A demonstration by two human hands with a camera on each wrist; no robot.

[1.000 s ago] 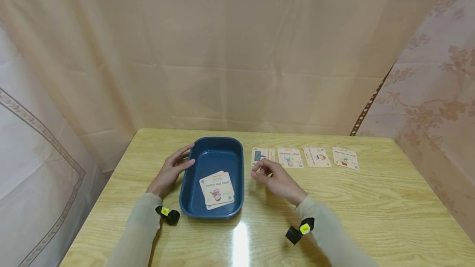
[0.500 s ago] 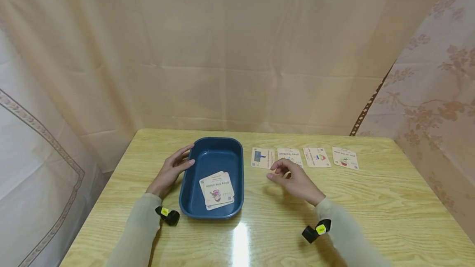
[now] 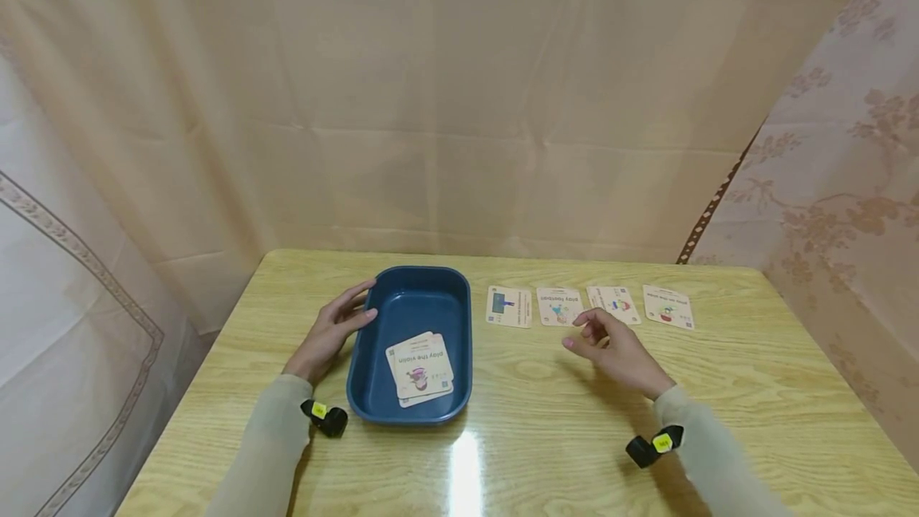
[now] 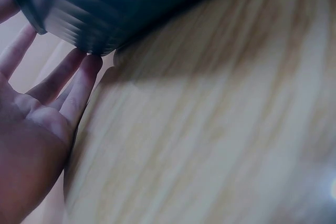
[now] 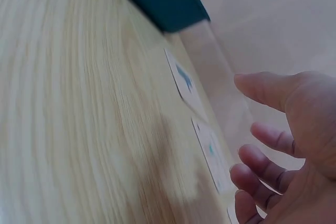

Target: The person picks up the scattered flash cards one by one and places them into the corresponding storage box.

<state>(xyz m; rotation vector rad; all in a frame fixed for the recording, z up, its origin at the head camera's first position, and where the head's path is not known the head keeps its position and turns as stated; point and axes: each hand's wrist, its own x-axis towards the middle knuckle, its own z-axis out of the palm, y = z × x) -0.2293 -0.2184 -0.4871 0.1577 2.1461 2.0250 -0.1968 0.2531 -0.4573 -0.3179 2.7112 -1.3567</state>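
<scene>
The right hand (image 3: 617, 349) hovers with fingers loosely curled, holding nothing, by the third card (image 3: 613, 303) in the row on the table (image 3: 718, 405) — a careless pinch could nudge neighbouring cards. The left hand (image 3: 330, 329) rests straight fingers against the blue tray (image 3: 409, 413).

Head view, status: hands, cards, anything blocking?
Left hand open against blue tray. Right hand empty, hovering by third card of the row. Stack of cards in tray. Nothing blocking.

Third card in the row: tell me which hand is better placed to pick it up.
Right. The right hand hovers beside the third card; the left hand rests against the blue tray.
</scene>
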